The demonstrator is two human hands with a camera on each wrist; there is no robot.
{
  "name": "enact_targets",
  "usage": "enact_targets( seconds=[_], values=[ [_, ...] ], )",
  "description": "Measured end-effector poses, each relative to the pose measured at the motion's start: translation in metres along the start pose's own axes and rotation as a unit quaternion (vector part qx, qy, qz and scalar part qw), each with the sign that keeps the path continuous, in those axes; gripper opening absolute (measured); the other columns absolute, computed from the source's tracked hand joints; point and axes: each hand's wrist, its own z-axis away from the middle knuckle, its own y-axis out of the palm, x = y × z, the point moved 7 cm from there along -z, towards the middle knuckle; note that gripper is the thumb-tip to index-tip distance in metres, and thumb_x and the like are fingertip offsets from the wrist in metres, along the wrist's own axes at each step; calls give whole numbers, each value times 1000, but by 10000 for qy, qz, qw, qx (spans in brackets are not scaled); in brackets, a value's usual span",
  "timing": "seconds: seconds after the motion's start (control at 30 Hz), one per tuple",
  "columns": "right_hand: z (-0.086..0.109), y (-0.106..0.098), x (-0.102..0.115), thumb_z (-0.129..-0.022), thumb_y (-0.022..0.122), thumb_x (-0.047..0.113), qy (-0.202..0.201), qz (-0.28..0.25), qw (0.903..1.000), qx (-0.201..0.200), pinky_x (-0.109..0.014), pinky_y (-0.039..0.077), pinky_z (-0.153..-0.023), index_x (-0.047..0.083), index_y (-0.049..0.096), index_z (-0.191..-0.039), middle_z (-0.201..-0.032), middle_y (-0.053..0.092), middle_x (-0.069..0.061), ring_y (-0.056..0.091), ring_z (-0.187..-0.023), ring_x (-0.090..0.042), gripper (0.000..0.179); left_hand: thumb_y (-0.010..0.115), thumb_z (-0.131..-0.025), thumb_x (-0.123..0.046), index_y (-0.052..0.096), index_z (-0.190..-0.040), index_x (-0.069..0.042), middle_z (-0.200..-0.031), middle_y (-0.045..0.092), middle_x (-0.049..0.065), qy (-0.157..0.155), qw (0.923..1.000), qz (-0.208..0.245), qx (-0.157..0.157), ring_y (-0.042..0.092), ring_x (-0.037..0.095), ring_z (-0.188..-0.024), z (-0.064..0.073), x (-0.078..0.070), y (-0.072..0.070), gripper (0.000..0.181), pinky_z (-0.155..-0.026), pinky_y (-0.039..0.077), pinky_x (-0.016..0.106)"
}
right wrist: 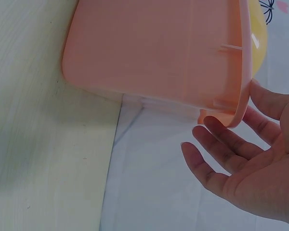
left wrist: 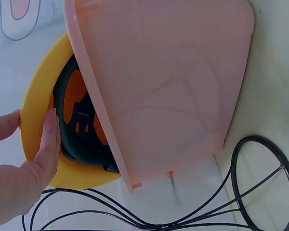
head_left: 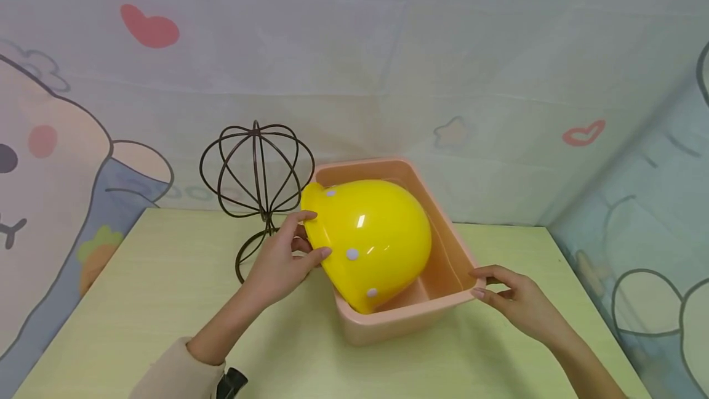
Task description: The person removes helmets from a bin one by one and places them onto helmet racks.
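At left, a printed cartoon animal (head_left: 50, 202) marks the backdrop (head_left: 354, 60). Next, a dark wire display stand (head_left: 256, 168) with a globe-shaped head stands on the pale tabletop (head_left: 183, 282). The left hand (head_left: 282, 266) pinches the brim of a yellow hard hat (head_left: 382, 233) between thumb and fingers; the hat lies tilted, partly inside a pink plastic bin (head_left: 382, 330), crown toward the right, its dark inner harness (left wrist: 84, 109) visible from the left wrist. At right, the right hand (head_left: 517, 300) pinches the bin's near right rim corner, other fingers extended.
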Motion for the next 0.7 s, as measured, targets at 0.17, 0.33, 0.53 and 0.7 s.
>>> enact_targets(
  seconds=[0.17, 0.33, 0.53, 0.7],
  values=[
    [0, -1, 0, -85, 64, 11, 8, -32, 10000, -10, -23, 54, -67, 2, 61, -110, -99, 60, -6, 53, -85, -7, 27, 71, -81, -14, 42, -123, -1, -90, 55, 10, -66, 9997, -219, 106, 55, 18, -73, -4, -4, 0, 53, -57, 49, 23],
    [1, -1, 0, -85, 65, 11, 8, -62, 10000, -22, -22, 54, -66, 1, 61, -110, -97, 60, -6, 53, -84, -7, 27, 70, -81, -10, 35, -129, 0, -100, 55, 16, -311, 9979, 219, 522, 58, 20, -78, -8, -2, 6, 60, -64, 54, 25],
    [1, 1, 1, -85, 64, 10, -44, -105, 9999, -8, -22, 54, -67, 1, 61, -110, -97, 60, -6, 53, -84, -8, 27, 69, -80, -3, 29, -132, -3, -114, 50, 22, -548, 9898, 877, 982, 61, 23, -86, -7, 3, 11, 66, -70, 56, 30],
    [0, 1, 1, -85, 65, 10, -50, -130, 9999, -2, -22, 54, -67, 1, 61, -110, -97, 60, -6, 53, -84, -8, 27, 69, -79, -2, 25, -133, -4, -109, 47, 22, -614, 9800, 1357, 1322, 62, 23, -83, -5, 4, 12, 69, -70, 56, 34]
  ],
)
